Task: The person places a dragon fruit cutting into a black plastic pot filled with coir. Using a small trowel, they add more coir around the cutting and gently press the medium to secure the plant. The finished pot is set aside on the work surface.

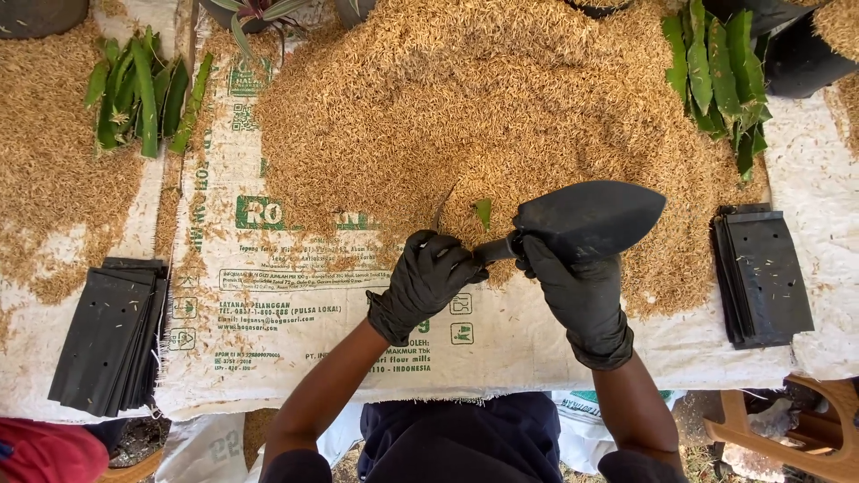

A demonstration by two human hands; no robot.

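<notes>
Both my hands wear black gloves. My right hand grips a black trowel at the neck, just below the blade. The blade is held over the near edge of a big heap of tan rice husks. My left hand is closed around the end of the trowel's handle. A thin stem sticks up from the husks just above that hand, and a small green leaf lies beside it.
The husks lie on white printed sacks. Stacks of flat black grow bags lie at the left and at the right. Green cuttings lie at the far left and far right. A wooden stool stands at the bottom right.
</notes>
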